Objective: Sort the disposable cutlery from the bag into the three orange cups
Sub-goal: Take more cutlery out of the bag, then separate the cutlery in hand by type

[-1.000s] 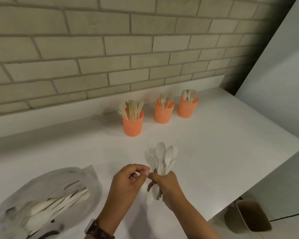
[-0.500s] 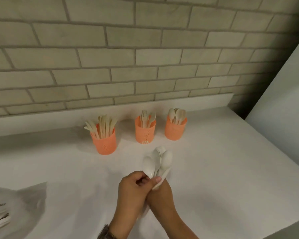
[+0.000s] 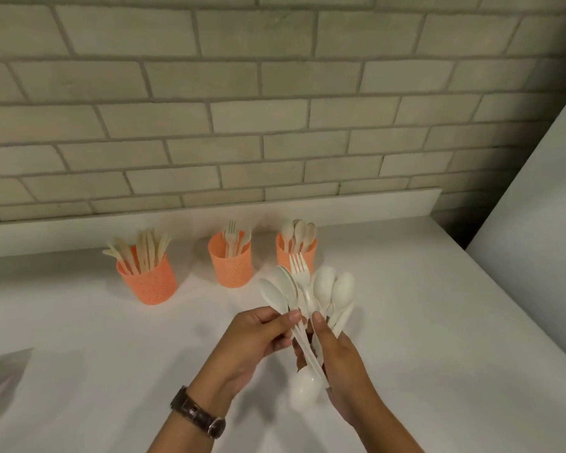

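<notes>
A fanned bunch of white cutlery point(image 3: 321, 292), mostly spoons with one fork among them, is held above the counter. My right hand point(image 3: 343, 371) grips the bunch by its handles, and one spoon bowl points down below that hand. My left hand point(image 3: 258, 335) pinches a spoon at the left side of the bunch. Three orange cups stand near the wall: the left cup point(image 3: 149, 281) holds knives, the middle cup point(image 3: 231, 264) holds forks, and the right cup point(image 3: 296, 256) holds spoons. A corner of the bag point(image 3: 0, 380) shows at the left edge.
The white counter point(image 3: 438, 322) runs back to a brick wall point(image 3: 275, 109) with a low white ledge. A white panel point(image 3: 543, 223) rises on the right side. A watch sits on my left wrist point(image 3: 198, 413).
The view has swung right and moved closer, pushing the bag almost out at the left. The bunch has fanned out wider, and a fork now shows among the spoons.
</notes>
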Demonstrator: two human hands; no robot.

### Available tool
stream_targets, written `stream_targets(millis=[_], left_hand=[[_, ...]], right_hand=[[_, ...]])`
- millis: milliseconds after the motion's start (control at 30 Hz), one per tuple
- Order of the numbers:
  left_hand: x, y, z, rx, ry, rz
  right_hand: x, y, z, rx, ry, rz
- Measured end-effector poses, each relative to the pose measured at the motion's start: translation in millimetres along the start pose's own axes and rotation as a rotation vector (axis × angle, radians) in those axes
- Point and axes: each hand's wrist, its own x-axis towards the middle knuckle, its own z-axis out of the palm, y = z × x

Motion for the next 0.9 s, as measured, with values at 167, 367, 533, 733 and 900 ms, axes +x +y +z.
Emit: stream_targets(millis=[167,367,533,733,900], left_hand=[[42.6,28.6,14.2,-0.047,0.146,0.157],[136.3,62.2,16.5,0.024,0.43,0.365],[181.9,38.8,21.8,0.23,0.445,0.261],[154.1,36.4,14.1,0.27,0.503,0.299],[74.4,24.3,33.5,0.322,0.322,0.291]], right_hand=[[20.4,7.2,-43.3,-0.028,0.216,0.014],[31.1,3.6,-76.2,0.08,0.282,0.038],[39.4,-6.9,-72.2,0.112,0.225,0.016],[44.4,-19.8,-62.9,0.106,0.145,-0.025],[41.8,-23.3,-48.0,0.16,0.064,0.0]])
